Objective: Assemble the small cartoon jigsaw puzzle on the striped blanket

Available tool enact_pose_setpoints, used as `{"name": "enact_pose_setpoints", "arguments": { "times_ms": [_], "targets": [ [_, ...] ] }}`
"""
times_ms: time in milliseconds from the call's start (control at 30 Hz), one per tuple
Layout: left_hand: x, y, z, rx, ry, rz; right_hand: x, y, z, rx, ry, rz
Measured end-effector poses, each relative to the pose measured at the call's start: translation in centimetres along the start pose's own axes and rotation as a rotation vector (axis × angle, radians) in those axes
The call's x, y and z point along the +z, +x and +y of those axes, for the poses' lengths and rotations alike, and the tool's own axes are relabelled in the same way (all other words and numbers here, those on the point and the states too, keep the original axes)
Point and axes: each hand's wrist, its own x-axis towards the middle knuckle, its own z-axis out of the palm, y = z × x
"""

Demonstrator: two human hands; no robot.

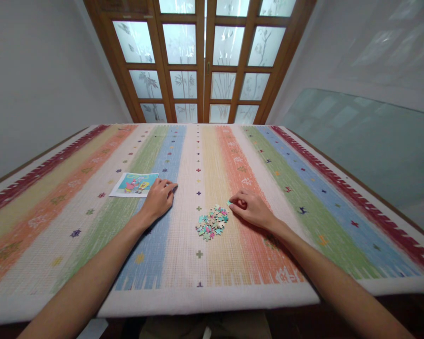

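A small pile of loose jigsaw pieces (pixel 212 222) lies on the striped cloth near the middle of the table. My right hand (pixel 251 207) rests just right of the pile, its fingers curled and pinching one pale blue piece (pixel 229 203) at the pile's upper edge. My left hand (pixel 159 197) lies palm down on the cloth, fingers loosely bent, its fingertips touching the right edge of a cartoon picture card (pixel 134 184). That card lies flat to the left of the pile.
A colourful striped cloth (pixel 304 188) covers the whole table; its front edge hangs close to my body. Wooden glass-paned doors (pixel 201 61) stand beyond the far edge. Plain walls flank both sides.
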Motion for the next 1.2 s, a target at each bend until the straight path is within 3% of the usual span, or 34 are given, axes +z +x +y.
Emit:
{"name": "enact_pose_setpoints", "arguments": {
  "times_ms": [300, 533, 733, 900, 1033, 1200],
  "targets": [
    [-0.1, 0.0, 0.5, 0.042, 0.012, -0.029, 0.5, -0.1, 0.7, -0.035, -0.039, 0.036],
    [-0.9, 0.0, 2.9, 0.155, -0.075, -0.009, 0.3, -0.1, 0.6, -0.032, -0.079, 0.058],
    [-0.8, -0.4, 6.5, 0.285, -0.25, -0.12, 0.5, 0.1, -0.6, -0.098, -0.12, -0.052],
    [-0.7, -0.7, 8.7, 0.26, -0.34, -0.306, 0.8, 0.9, -2.6, -0.082, -0.16, -0.206],
    [-0.7, -0.7, 9.1, 0.233, -0.312, -0.385, 0.8, 1.3, -3.2, -0.089, -0.135, -0.274],
    [-0.6, -0.4, 8.0, 0.205, -0.226, -0.371, 1.0, 0.8, -2.2, -0.087, -0.031, -0.199]
  ]
}}
